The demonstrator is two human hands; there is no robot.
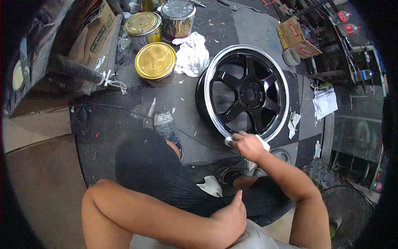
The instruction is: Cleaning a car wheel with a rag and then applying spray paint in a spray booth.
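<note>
At far left, a brown cardboard box [97, 39] stands with a white knotted strip [111, 81] near its lower edge. To its right, a rear gold-lidded can [143, 24], a front gold-lidded can [155, 61] and a grey-lidded can [178, 11] form a cluster. Below them is a grey shoe [163, 120]. A crumpled white cloth [194, 56] lies between the cans and the wheel, bounding the space on the wheel's upper left.

Left hand [232, 213]: at the lap, thumb extended; the remaining fingers are partly hidden, so their state cannot be told.

The wheel [244, 104] is on the floor right of centre, spoked face directed upward, barrel visible on the left. Its oval outline has its long axis running from upper left to lower right.

Right hand [248, 146]: at the rim's near edge, slightly blurred, fingers bent over a white wad [264, 143].

Further right are a torn scrap [293, 124], a round tub [291, 57], an open carton [295, 38], a white sheet [325, 103] and a fan [344, 211].
</note>
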